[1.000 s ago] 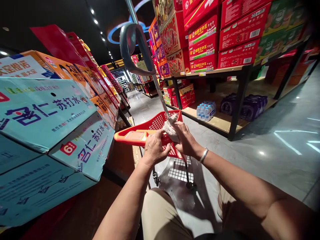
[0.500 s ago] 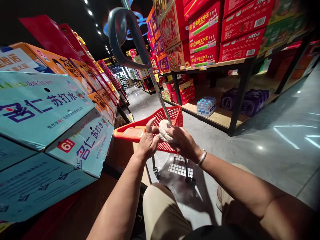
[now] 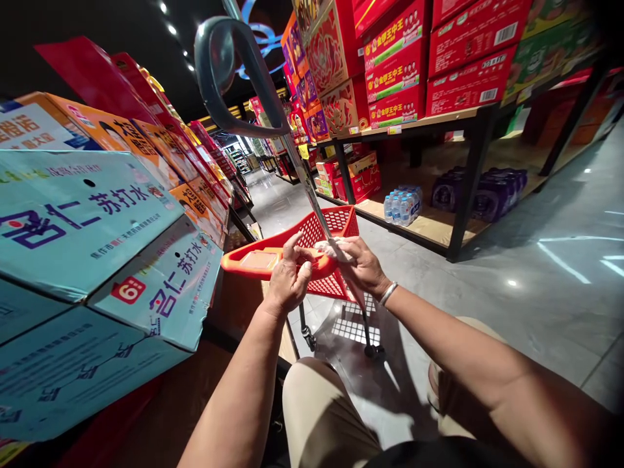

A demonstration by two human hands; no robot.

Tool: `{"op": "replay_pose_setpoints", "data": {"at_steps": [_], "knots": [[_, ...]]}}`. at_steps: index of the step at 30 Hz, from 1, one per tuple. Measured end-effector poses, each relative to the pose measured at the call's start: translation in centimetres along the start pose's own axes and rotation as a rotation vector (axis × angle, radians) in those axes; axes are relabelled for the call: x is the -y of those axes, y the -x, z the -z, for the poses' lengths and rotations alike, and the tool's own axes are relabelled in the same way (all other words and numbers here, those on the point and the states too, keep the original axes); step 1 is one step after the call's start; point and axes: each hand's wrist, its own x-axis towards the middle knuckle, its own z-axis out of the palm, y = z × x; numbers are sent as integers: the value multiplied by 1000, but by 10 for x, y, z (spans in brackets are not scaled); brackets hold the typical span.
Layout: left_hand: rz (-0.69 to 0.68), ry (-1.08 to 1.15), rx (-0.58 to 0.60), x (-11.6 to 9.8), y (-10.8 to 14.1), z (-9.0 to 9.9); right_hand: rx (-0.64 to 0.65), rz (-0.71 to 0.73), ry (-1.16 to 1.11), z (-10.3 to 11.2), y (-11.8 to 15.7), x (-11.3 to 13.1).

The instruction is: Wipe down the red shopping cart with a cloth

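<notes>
A red shopping trolley with a perforated basket stands before me, its orange-red handle bar facing me. My left hand is closed on this bar, the thumb on the near side. My right hand grips a whitish cloth at the right end of the bar, against a slim metal pole. Part of the cloth hangs below the fingers. A dark grey loop sits on the pole higher up. The fingertips of my right hand are partly hidden by the pole and cloth.
Light-blue cartons are stacked close on my left, with orange boxes behind. On the right, a black-framed shelf carries red cartons, with bottle packs below. My knee is near the trolley's wheels.
The bunched cloth has moved from beside my left fingers rightward to the pole, with my right hand. More of the handle bar now shows, and the cloth hangs lower.
</notes>
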Motion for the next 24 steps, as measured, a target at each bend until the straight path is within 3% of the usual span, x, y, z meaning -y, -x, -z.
{"op": "replay_pose_setpoints", "data": {"at_steps": [4,7,11,14,16,18,21,24], "knots": [[49,-139,4,-5,3,0,65,230,129,-6,11,36],[94,-364,12,-10,7,-2,100,229,111,-9,19,28],[91,-473,71,-13,9,-5,-5,-59,38,-13,18,-31],[100,-531,56,-13,7,-6,-92,-372,111,-14,-2,-73],[103,-567,34,-14,6,-7,-113,-443,115,-13,-21,-85],[109,-591,27,-14,6,-7,-14,-365,32,-11,-36,-80],[128,-640,44,-15,5,-7,221,-190,-126,-9,-43,-48],[153,-693,79,-15,4,-4,246,-164,-134,-7,-33,-17]]}}
